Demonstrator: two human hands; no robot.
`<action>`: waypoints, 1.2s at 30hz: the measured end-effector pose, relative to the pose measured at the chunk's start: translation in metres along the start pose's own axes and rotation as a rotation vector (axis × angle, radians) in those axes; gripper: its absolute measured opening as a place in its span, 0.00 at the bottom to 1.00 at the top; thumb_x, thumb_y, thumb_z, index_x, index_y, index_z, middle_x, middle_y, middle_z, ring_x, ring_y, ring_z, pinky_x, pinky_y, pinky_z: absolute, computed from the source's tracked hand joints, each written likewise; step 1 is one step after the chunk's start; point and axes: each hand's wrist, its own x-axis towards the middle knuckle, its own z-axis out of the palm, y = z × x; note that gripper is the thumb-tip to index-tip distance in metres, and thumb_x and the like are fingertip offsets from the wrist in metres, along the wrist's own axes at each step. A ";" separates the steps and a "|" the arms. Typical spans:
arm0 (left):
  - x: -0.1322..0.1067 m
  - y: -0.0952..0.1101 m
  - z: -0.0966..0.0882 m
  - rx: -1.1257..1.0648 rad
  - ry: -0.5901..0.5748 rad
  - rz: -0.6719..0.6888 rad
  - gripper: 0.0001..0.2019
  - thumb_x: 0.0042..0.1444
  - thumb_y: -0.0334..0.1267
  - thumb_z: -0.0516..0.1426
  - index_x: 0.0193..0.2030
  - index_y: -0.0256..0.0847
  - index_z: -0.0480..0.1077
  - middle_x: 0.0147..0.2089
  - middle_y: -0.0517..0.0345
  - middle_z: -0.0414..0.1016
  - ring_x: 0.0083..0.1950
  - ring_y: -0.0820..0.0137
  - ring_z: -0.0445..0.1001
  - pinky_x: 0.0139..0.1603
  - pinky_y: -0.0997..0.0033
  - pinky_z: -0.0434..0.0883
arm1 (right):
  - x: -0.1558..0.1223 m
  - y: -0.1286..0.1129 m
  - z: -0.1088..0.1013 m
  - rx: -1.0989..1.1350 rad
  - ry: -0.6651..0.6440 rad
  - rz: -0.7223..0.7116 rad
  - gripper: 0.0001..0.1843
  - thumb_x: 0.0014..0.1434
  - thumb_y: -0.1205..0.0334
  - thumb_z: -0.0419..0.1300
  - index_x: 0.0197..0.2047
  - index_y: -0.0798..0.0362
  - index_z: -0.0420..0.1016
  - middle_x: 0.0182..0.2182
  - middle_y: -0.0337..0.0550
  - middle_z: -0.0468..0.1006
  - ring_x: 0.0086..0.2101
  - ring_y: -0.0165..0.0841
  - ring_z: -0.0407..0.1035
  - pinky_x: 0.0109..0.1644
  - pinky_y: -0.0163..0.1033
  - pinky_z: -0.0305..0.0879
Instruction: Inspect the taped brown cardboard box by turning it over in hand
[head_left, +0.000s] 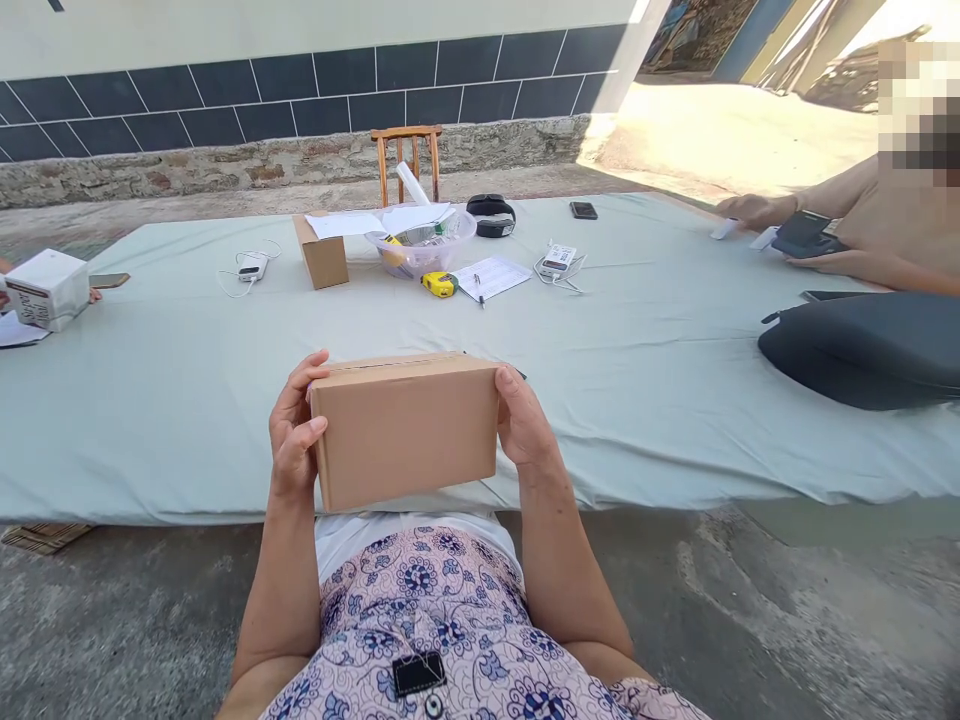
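I hold a closed brown cardboard box (405,432) upright in front of me, just above the near edge of the pale green cloth (187,400). My left hand (294,432) grips its left end, thumb on the front face and fingers curled over the top corner. My right hand (523,420) clasps the right end, fingers wrapped behind it. A strip of tape runs along the box's top edge.
Farther back on the cloth lie an open cardboard box (322,255), a clear plastic bowl (421,245), a yellow tape measure (439,284), papers, a pen, phones and chargers. A white box (46,288) sits at the left, a dark bag (862,345) at the right. Another person's hands (757,210) rest at the far right.
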 end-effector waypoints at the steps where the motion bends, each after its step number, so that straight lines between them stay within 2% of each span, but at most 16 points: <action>1: 0.000 0.000 0.001 -0.030 0.024 -0.029 0.23 0.43 0.43 0.66 0.49 0.46 0.82 0.70 0.53 0.71 0.65 0.51 0.71 0.56 0.62 0.75 | -0.001 -0.001 0.000 0.009 -0.015 0.002 0.34 0.51 0.23 0.65 0.41 0.46 0.73 0.42 0.40 0.80 0.44 0.41 0.74 0.43 0.42 0.71; 6: 0.003 0.003 0.005 -0.163 0.188 -0.155 0.22 0.40 0.43 0.67 0.46 0.46 0.83 0.66 0.54 0.74 0.53 0.59 0.75 0.46 0.67 0.77 | -0.007 -0.005 0.000 0.014 -0.150 0.010 0.40 0.52 0.23 0.65 0.55 0.45 0.73 0.57 0.45 0.81 0.54 0.46 0.76 0.51 0.48 0.75; 9: 0.005 0.003 0.005 -0.224 0.241 -0.185 0.21 0.42 0.44 0.67 0.46 0.45 0.82 0.59 0.54 0.77 0.47 0.63 0.76 0.45 0.66 0.78 | -0.010 -0.008 0.000 -0.017 -0.228 -0.008 0.42 0.54 0.25 0.65 0.61 0.44 0.72 0.63 0.47 0.77 0.62 0.49 0.72 0.60 0.51 0.74; 12: 0.006 0.001 0.004 -0.265 0.257 -0.189 0.21 0.46 0.45 0.66 0.48 0.42 0.81 0.50 0.54 0.79 0.44 0.64 0.76 0.48 0.64 0.78 | -0.012 -0.009 0.000 -0.045 -0.266 -0.029 0.41 0.57 0.26 0.64 0.63 0.44 0.73 0.65 0.47 0.77 0.67 0.49 0.68 0.67 0.53 0.69; 16: 0.007 -0.004 0.003 -0.326 0.315 -0.222 0.15 0.48 0.44 0.65 0.42 0.42 0.77 0.43 0.57 0.79 0.41 0.66 0.77 0.50 0.64 0.76 | -0.015 -0.007 0.000 -0.047 -0.245 -0.062 0.39 0.58 0.25 0.62 0.60 0.44 0.76 0.63 0.46 0.79 0.65 0.49 0.69 0.68 0.55 0.68; 21: 0.010 -0.009 0.007 -0.382 0.413 -0.332 0.17 0.47 0.48 0.65 0.40 0.42 0.74 0.45 0.55 0.81 0.45 0.61 0.79 0.47 0.63 0.75 | -0.010 0.004 0.003 -0.053 -0.187 -0.176 0.32 0.61 0.30 0.64 0.61 0.41 0.76 0.61 0.44 0.80 0.64 0.46 0.71 0.71 0.57 0.66; 24: 0.011 -0.012 0.012 -0.369 0.432 -0.354 0.16 0.45 0.48 0.66 0.38 0.41 0.73 0.46 0.55 0.81 0.46 0.61 0.78 0.45 0.64 0.75 | -0.008 0.012 0.005 -0.100 -0.122 -0.260 0.33 0.64 0.34 0.63 0.66 0.39 0.71 0.66 0.46 0.75 0.67 0.45 0.68 0.73 0.58 0.64; 26: 0.012 -0.014 0.016 -0.377 0.424 -0.363 0.17 0.44 0.48 0.67 0.37 0.41 0.73 0.45 0.55 0.81 0.47 0.62 0.78 0.46 0.65 0.75 | -0.008 0.015 0.006 -0.185 -0.055 -0.298 0.36 0.65 0.34 0.63 0.71 0.38 0.65 0.71 0.48 0.69 0.71 0.46 0.62 0.74 0.60 0.61; 29: 0.013 -0.020 0.020 -0.388 0.409 -0.371 0.20 0.44 0.48 0.68 0.42 0.41 0.75 0.46 0.55 0.81 0.49 0.63 0.78 0.50 0.65 0.75 | -0.012 0.017 0.010 -0.365 0.047 -0.372 0.49 0.63 0.31 0.63 0.78 0.36 0.49 0.77 0.52 0.57 0.76 0.50 0.52 0.75 0.67 0.57; 32: 0.011 -0.027 0.024 -0.344 0.392 -0.363 0.22 0.46 0.49 0.68 0.46 0.41 0.76 0.48 0.56 0.82 0.51 0.63 0.78 0.54 0.65 0.74 | -0.019 0.017 0.018 -0.569 0.095 -0.550 0.60 0.58 0.27 0.64 0.81 0.37 0.35 0.80 0.55 0.45 0.78 0.56 0.43 0.75 0.74 0.51; 34: 0.010 -0.030 0.026 -0.327 0.371 -0.361 0.23 0.47 0.51 0.68 0.46 0.41 0.75 0.50 0.55 0.82 0.53 0.63 0.79 0.54 0.65 0.74 | -0.023 0.018 0.026 -0.669 0.115 -0.651 0.64 0.56 0.25 0.64 0.81 0.38 0.33 0.80 0.58 0.41 0.78 0.59 0.38 0.75 0.77 0.48; 36: 0.009 -0.032 0.027 -0.330 0.357 -0.362 0.23 0.48 0.53 0.68 0.46 0.41 0.75 0.52 0.54 0.82 0.55 0.62 0.78 0.53 0.65 0.74 | -0.027 0.019 0.032 -0.728 0.141 -0.687 0.64 0.56 0.26 0.65 0.81 0.38 0.34 0.80 0.59 0.39 0.78 0.62 0.35 0.74 0.79 0.47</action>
